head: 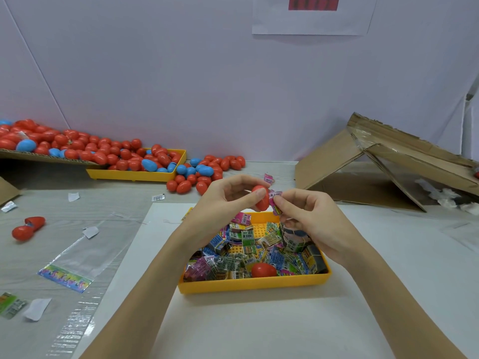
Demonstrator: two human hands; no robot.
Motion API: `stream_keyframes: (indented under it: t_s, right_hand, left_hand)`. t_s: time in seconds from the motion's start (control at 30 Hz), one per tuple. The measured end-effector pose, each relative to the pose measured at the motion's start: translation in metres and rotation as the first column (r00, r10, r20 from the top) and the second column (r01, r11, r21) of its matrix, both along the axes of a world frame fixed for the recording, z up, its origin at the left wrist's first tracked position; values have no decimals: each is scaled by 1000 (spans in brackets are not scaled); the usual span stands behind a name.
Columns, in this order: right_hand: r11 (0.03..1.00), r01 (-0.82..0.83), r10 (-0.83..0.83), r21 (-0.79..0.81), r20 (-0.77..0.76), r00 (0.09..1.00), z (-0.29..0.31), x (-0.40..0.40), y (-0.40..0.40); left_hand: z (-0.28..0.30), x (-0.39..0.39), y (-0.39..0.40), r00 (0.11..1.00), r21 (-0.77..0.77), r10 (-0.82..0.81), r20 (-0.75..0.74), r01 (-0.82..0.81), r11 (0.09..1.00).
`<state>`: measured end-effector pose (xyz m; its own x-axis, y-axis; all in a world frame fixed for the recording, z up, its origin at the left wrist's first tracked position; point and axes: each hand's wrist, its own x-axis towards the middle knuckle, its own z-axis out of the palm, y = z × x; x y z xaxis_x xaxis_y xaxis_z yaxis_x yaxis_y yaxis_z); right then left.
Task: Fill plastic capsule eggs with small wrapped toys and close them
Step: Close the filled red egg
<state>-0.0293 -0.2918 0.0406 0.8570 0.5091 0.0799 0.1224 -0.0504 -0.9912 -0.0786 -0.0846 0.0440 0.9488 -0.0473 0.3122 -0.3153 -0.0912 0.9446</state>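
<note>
Gripping red egg half (261, 198), left hand (228, 195), right hand (308, 213) pinching pink wrapped toy (275, 203)

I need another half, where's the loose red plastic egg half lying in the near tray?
The red plastic egg half lies among wrapped toys by the near yellow tray's front wall.

You will find no text here that can be read. The white paper sheet on the wall (311, 19) carries a red band whose marks are blurred, and the small wrapped toys in the yellow plastic tray (254, 285) show barcodes and print too small to make out. The clear plastic bag with a rainbow-coloured header (66, 278) on your worktop bears lettering, also illegible.
</note>
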Motion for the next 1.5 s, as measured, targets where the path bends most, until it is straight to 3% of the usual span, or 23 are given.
stream_keyframes:
  t_s: [0.7,0.93,1.5]
  right_hand:
    - [1000,-5,5,14,-8,1000,6,-6,2]
    - [997,26,-24,68,-27,999,6,-8,3]
    - [964,35,36,262,-260,965,8,-15,10]
  left_hand:
    - [-5,3,-5,1000,-103,-13,24,15,995]
    - [-10,7,-14,1000,-221,-19,-12,16,975]
    - [-15,12,-20,999,-331,39,20,-30,943]
